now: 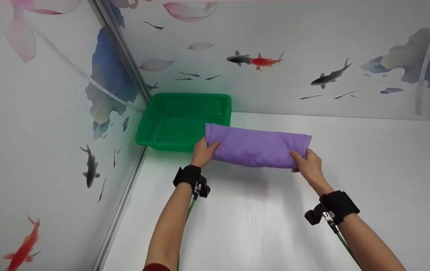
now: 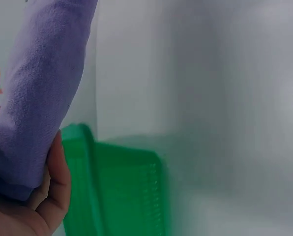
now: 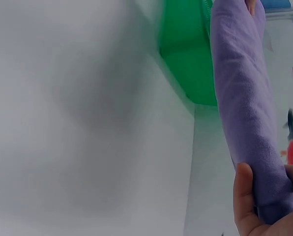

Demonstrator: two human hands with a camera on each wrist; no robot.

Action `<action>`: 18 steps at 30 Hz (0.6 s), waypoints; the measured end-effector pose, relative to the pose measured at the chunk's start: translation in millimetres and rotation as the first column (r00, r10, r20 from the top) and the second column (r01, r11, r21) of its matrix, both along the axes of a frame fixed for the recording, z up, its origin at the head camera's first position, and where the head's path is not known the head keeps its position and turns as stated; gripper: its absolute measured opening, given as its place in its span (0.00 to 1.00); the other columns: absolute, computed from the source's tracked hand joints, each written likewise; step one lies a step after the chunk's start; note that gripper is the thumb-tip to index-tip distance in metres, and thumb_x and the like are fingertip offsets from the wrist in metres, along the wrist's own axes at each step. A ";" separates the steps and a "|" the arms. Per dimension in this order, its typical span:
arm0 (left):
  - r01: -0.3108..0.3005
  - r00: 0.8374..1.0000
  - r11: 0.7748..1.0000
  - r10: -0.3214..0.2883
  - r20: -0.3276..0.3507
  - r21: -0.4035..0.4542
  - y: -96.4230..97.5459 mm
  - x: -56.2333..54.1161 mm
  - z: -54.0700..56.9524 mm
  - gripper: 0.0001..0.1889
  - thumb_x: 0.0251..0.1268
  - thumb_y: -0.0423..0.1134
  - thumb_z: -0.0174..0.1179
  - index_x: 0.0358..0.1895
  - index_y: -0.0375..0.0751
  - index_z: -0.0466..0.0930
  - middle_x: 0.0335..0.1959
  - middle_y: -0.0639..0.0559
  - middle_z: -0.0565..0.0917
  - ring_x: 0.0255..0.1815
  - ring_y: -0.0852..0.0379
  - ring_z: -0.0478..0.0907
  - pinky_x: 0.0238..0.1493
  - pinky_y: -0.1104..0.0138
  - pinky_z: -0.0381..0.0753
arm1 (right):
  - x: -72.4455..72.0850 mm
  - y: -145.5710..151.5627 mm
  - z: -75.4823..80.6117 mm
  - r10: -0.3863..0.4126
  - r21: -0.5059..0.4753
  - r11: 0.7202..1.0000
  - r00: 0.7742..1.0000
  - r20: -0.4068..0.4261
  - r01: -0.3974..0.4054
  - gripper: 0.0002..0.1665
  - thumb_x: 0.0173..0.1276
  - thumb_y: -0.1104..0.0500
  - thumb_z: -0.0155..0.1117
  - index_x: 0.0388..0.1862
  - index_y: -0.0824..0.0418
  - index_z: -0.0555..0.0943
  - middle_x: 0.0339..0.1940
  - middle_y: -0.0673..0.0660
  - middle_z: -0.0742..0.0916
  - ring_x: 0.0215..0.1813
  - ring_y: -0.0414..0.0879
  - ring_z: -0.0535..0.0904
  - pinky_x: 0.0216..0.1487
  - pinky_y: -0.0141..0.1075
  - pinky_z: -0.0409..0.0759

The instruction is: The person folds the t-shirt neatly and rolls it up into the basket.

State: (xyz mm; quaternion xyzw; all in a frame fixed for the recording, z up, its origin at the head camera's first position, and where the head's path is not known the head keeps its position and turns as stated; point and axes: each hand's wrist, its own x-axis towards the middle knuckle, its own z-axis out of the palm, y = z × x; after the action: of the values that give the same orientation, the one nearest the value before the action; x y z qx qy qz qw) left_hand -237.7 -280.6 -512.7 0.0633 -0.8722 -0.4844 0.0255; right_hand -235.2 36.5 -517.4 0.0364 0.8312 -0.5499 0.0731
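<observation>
A folded piece of purple cloth (image 1: 258, 147) is held up over the white table, stretched sideways between both hands. My left hand (image 1: 202, 152) grips its left end, thumb on the near face; in the left wrist view the fingers (image 2: 59, 184) curl round the bundle. At the right end my right hand (image 1: 309, 165) pinches the cloth between thumb and fingers, as the right wrist view also shows with the cloth (image 3: 247, 98) running away from the hand. The cloth's upper left corner overlaps the green basket (image 1: 184, 146) in the head view.
The green plastic basket stands in the back left corner, against the walls. White walls printed with fish and petals rise at the left (image 1: 60, 158) and back (image 1: 275, 86). The white table (image 1: 237, 226) carries the cloth's shadow. Green cables trail from both wrist cameras.
</observation>
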 end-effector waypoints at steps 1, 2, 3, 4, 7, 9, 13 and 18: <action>-0.004 1.000 1.000 0.004 0.003 -0.010 -9.1 -5.3 4.2 0.22 0.72 0.42 0.56 0.58 0.24 0.70 0.45 0.32 0.80 0.35 0.51 0.78 0.40 0.61 0.79 | -5.9 -9.5 3.1 0.004 -0.013 1.000 1.000 -0.007 -0.004 0.27 0.76 0.57 0.52 0.57 0.82 0.64 0.49 0.75 0.77 0.24 0.36 0.80 0.30 0.27 0.81; -0.009 1.000 1.000 0.009 0.014 -0.009 -18.2 -10.1 7.9 0.23 0.73 0.42 0.55 0.59 0.25 0.69 0.45 0.32 0.80 0.31 0.53 0.77 0.35 0.63 0.80 | -11.5 -19.4 5.8 0.009 -0.027 1.000 1.000 -0.011 -0.009 0.27 0.76 0.57 0.51 0.57 0.82 0.64 0.48 0.74 0.77 0.23 0.36 0.79 0.29 0.26 0.81; -0.017 0.999 1.000 0.017 0.028 -0.002 -27.5 -14.6 10.9 0.23 0.74 0.42 0.54 0.61 0.26 0.67 0.45 0.32 0.80 0.26 0.56 0.76 0.30 0.65 0.79 | -17.1 -29.8 8.0 0.012 -0.043 0.999 1.000 -0.015 -0.013 0.26 0.76 0.58 0.51 0.57 0.82 0.64 0.48 0.73 0.77 0.23 0.35 0.78 0.29 0.26 0.81; -0.027 0.999 1.000 0.026 0.036 0.012 -37.0 -18.8 13.4 0.24 0.74 0.42 0.53 0.63 0.26 0.66 0.45 0.32 0.79 0.22 0.58 0.74 0.25 0.67 0.78 | -22.4 -40.7 9.9 0.016 -0.060 0.998 1.000 -0.019 -0.017 0.25 0.76 0.59 0.51 0.57 0.82 0.64 0.47 0.72 0.77 0.22 0.36 0.78 0.29 0.26 0.81; -0.060 0.998 0.997 0.058 0.039 0.056 -65.5 -30.2 17.8 0.26 0.75 0.40 0.51 0.68 0.26 0.61 0.48 0.30 0.77 0.16 0.62 0.70 0.18 0.72 0.74 | -36.8 -75.1 14.3 0.037 -0.102 0.994 0.999 -0.028 -0.040 0.25 0.75 0.61 0.49 0.58 0.82 0.64 0.47 0.72 0.77 0.26 0.39 0.79 0.30 0.26 0.81; -0.085 0.996 0.993 0.083 0.037 0.076 -84.0 -36.5 18.8 0.28 0.75 0.39 0.50 0.70 0.26 0.58 0.53 0.28 0.75 0.17 0.62 0.71 0.19 0.73 0.75 | -45.3 -97.9 15.7 0.052 -0.125 0.991 0.998 -0.030 -0.055 0.25 0.73 0.61 0.48 0.59 0.81 0.64 0.49 0.74 0.77 0.31 0.44 0.81 0.31 0.27 0.81; -0.135 0.991 0.989 0.133 0.032 0.062 -117.4 -49.5 13.8 0.29 0.75 0.39 0.50 0.71 0.25 0.56 0.59 0.28 0.72 0.28 0.53 0.78 0.25 0.70 0.80 | -62.3 -137.2 12.4 0.087 -0.159 0.983 0.996 -0.015 -0.088 0.27 0.72 0.63 0.45 0.62 0.82 0.63 0.56 0.77 0.76 0.45 0.58 0.82 0.35 0.29 0.82; -0.199 0.980 0.979 0.198 0.036 0.038 -153.8 -63.8 3.2 0.25 0.76 0.39 0.49 0.67 0.24 0.61 0.56 0.29 0.73 0.43 0.43 0.80 0.32 0.66 0.82 | -82.0 -178.2 2.9 0.162 -0.203 0.967 0.987 0.015 -0.156 0.30 0.73 0.63 0.42 0.67 0.81 0.58 0.63 0.77 0.72 0.58 0.66 0.76 0.47 0.39 0.83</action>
State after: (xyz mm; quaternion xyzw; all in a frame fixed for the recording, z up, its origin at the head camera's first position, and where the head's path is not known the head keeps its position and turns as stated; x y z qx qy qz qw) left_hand -301.5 -434.5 -509.5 0.1583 -0.8516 -0.4963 0.0584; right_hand -317.2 -141.7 -514.5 -0.0292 0.7705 -0.6226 0.1335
